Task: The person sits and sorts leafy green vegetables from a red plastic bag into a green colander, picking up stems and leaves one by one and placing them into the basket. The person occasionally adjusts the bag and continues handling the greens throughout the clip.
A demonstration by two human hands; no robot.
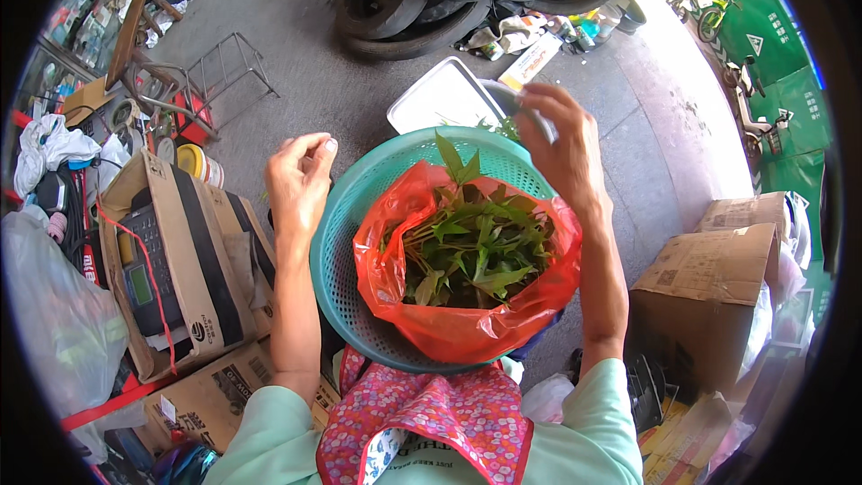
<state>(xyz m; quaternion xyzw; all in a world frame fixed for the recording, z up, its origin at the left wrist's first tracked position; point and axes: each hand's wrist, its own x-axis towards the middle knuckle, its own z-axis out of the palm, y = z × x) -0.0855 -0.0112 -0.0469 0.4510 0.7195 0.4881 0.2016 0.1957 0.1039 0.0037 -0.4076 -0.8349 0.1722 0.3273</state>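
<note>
A round green plastic basket (334, 274) with a perforated wall sits at my lap. Inside it lies a red plastic bag (449, 328), spread wide around a heap of leafy green stems (480, 256). One leaf sprig stands up past the bag's far edge. My left hand (301, 184) is raised beside the basket's left rim, thumb and fingers pressed together; whether anything is between them is hidden. Over the far right rim hovers my right hand (567, 139), fingers stretched toward the left and thumb apart, with nothing visible in it.
Beyond the basket are a white tray (440, 94) and a grey bowl (503, 94), with some green bits near them. Black tyres (409, 22) are piled farther off. Cardboard boxes stand at left (220, 260) and right (705, 292). A metal frame (229, 72) lies far left.
</note>
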